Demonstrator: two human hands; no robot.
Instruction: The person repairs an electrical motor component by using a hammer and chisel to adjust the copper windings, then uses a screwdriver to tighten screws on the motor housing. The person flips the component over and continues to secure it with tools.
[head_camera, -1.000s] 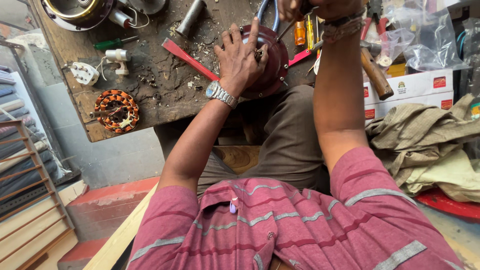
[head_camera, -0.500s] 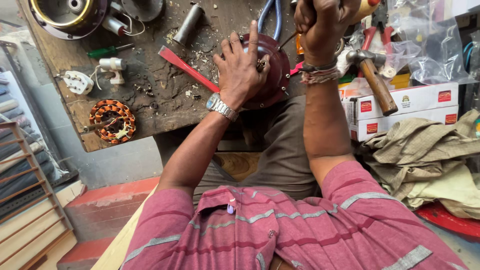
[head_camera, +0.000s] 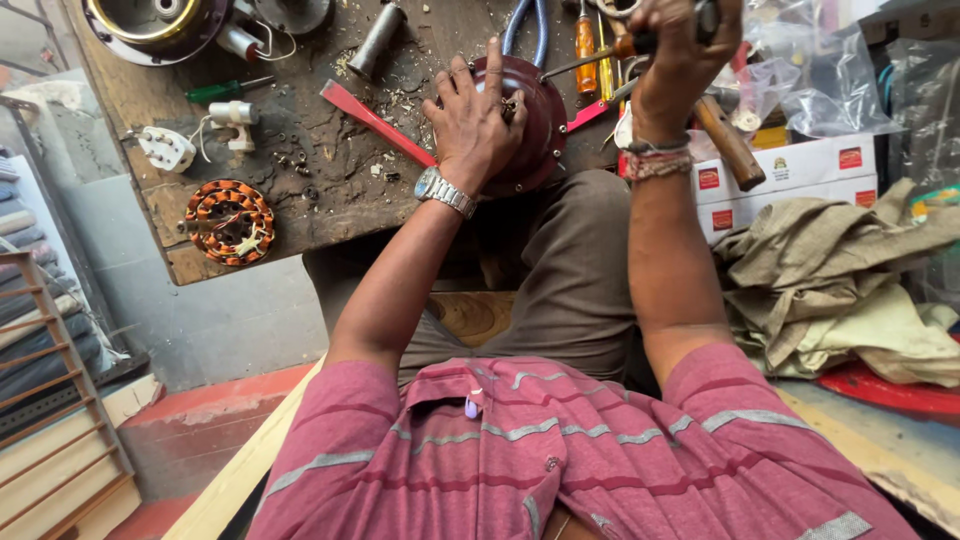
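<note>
Left hand: your left hand, a metal watch at the wrist, lies palm down with fingers spread on the dark red round motor housing, pressing on it rather than gripping.
Right hand: your right hand is closed in a fist around the handle of a screwdriver; its shaft slants left and down toward the housing's top, but the tip is hidden by your left fingers.
Motor housing: it sits at the near edge of the scarred wooden workbench, just beyond your knees, between your two forearms.
Near the housing: a red flat strip lies to its left, running diagonally up to your left hand; blue-handled pliers and an orange-handled screwdriver lie just beyond it.
Left of bench: a copper-wound stator rests at the near left corner, a white plug and a green screwdriver beyond it, small screws scattered between.
Far left: a shiny round metal casing lies at the far edge, a grey cylinder to its right.
Right side: a wooden-handled hammer lies over white and red boxes, crumpled khaki cloth nearer you, clear plastic bags beyond.
</note>
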